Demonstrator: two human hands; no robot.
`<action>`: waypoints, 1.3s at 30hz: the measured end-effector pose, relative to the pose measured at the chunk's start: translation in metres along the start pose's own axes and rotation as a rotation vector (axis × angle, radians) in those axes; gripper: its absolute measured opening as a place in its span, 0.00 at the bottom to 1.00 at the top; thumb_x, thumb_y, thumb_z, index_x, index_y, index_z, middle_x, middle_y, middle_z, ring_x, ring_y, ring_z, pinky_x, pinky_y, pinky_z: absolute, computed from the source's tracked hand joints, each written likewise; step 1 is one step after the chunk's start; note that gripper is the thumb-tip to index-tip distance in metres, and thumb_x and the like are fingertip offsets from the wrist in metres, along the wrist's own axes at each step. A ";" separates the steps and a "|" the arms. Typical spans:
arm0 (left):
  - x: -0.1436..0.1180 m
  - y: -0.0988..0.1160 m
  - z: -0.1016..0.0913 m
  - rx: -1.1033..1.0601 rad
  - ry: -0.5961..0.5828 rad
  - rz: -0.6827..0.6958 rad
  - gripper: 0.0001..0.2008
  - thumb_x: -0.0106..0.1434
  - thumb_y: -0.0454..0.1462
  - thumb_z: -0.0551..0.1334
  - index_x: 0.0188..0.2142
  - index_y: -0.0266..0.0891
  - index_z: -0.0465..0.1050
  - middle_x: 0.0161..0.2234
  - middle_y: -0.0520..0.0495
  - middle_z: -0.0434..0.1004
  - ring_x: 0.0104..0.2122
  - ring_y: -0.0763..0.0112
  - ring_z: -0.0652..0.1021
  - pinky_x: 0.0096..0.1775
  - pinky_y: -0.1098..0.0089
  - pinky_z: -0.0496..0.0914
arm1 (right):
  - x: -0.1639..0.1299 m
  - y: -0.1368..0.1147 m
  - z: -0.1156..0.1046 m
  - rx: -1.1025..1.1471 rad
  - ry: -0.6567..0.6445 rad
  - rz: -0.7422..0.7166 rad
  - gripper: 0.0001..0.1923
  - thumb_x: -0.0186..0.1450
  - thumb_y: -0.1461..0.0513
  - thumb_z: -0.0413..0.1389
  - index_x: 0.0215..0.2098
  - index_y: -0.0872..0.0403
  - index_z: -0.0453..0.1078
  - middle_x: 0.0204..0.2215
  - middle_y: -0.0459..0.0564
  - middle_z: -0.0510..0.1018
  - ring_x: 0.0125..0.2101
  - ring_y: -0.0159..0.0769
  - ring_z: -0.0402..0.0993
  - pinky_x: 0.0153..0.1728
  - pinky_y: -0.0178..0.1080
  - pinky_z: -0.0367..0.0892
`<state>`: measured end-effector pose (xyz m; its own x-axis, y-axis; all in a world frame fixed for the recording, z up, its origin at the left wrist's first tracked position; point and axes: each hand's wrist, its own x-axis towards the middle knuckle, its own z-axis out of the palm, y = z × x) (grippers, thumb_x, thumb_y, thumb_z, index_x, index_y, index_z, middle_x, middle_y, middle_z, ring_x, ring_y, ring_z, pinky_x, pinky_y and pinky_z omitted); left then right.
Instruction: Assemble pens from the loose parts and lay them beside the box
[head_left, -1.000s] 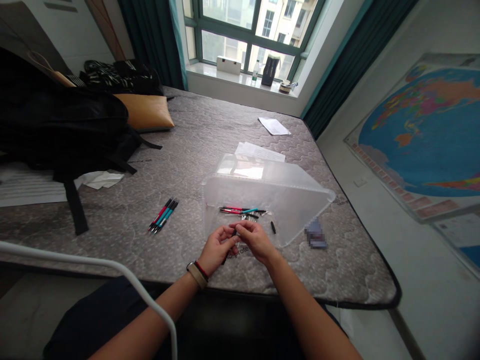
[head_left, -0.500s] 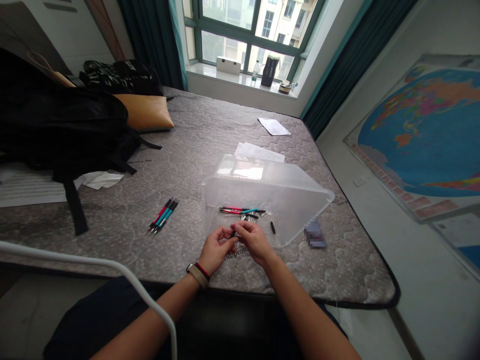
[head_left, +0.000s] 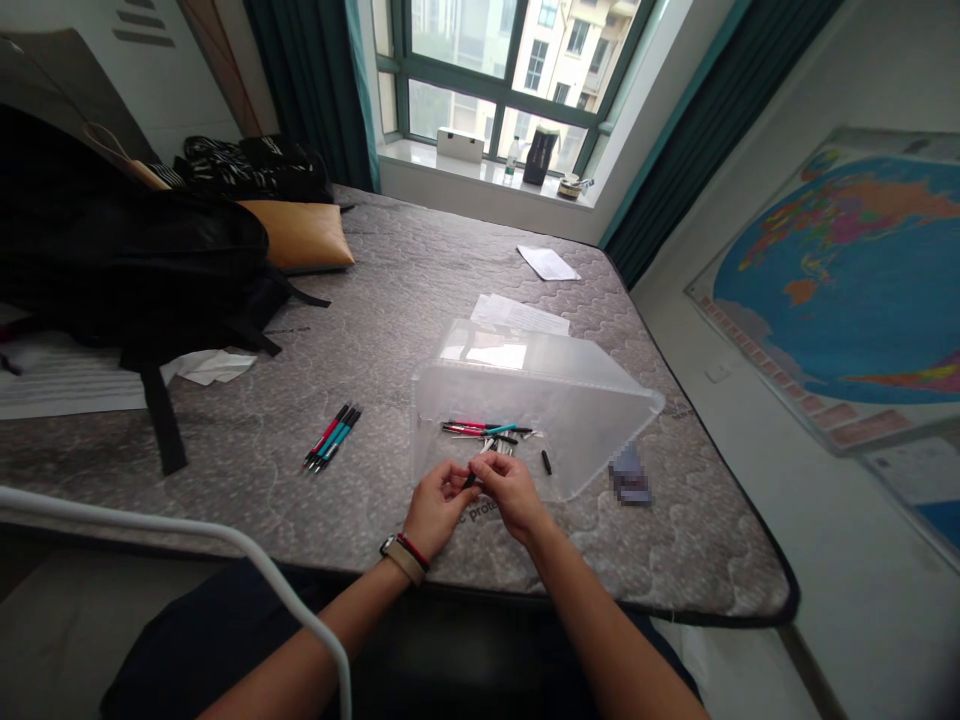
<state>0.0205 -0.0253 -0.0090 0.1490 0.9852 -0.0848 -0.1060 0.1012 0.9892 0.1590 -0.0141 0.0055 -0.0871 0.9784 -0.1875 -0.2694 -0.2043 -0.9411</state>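
Left hand (head_left: 435, 505) and right hand (head_left: 510, 488): both meet at the near edge of the grey quilted mattress (head_left: 390, 300), fingertips pinching a small black pen part (head_left: 470, 479) between them. Compared with a second ago the grip is unchanged; the hands sit slightly higher in view, which looks like a shift of the head rather than of the work. Judged from this, the fitting of the piece remains in hand and is not yet finished.

Clear plastic storage box (head_left: 525, 400): lying on its side just beyond the hands, opening towards the person. Inside: a loose cluster of red, teal and black pens (head_left: 484, 430), and a short black cap (head_left: 547, 462) apart to the right.

Row of assembled red and teal pens (head_left: 333, 437): laid side by side on the mattress, well left of the box, same place as before.

Black backpack (head_left: 135, 260): far left. Tan cushion (head_left: 300, 234): beside it. White paper sheets (head_left: 519, 314): behind the box.
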 end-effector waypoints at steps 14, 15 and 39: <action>-0.030 0.033 0.006 0.247 0.041 0.210 0.05 0.59 0.37 0.64 0.35 0.42 0.76 0.34 0.48 0.76 0.30 0.69 0.73 0.32 0.71 0.67 | 0.069 -0.028 0.007 -1.390 -0.133 -0.304 0.09 0.68 0.63 0.52 0.41 0.54 0.74 0.39 0.52 0.77 0.39 0.36 0.74 0.42 0.35 0.65; -0.033 0.037 0.005 0.239 0.045 0.233 0.04 0.59 0.37 0.63 0.35 0.42 0.76 0.35 0.47 0.75 0.31 0.70 0.73 0.33 0.71 0.67 | 0.076 -0.029 0.014 -1.572 -0.219 -0.306 0.11 0.69 0.63 0.50 0.44 0.54 0.73 0.42 0.54 0.76 0.41 0.37 0.74 0.41 0.35 0.65; -0.024 0.049 -0.003 -0.232 0.005 -0.026 0.13 0.56 0.42 0.67 0.37 0.38 0.68 0.40 0.43 0.79 0.38 0.64 0.81 0.36 0.71 0.73 | 0.097 -0.045 0.029 -1.727 -0.275 -0.302 0.14 0.69 0.64 0.49 0.52 0.55 0.69 0.47 0.57 0.74 0.42 0.38 0.75 0.43 0.37 0.66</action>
<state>0.0083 -0.0437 0.0409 0.1500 0.9825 -0.1107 -0.3258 0.1548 0.9327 0.1345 0.0886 0.0378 -0.4217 0.9022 -0.0906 0.9002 0.4045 -0.1615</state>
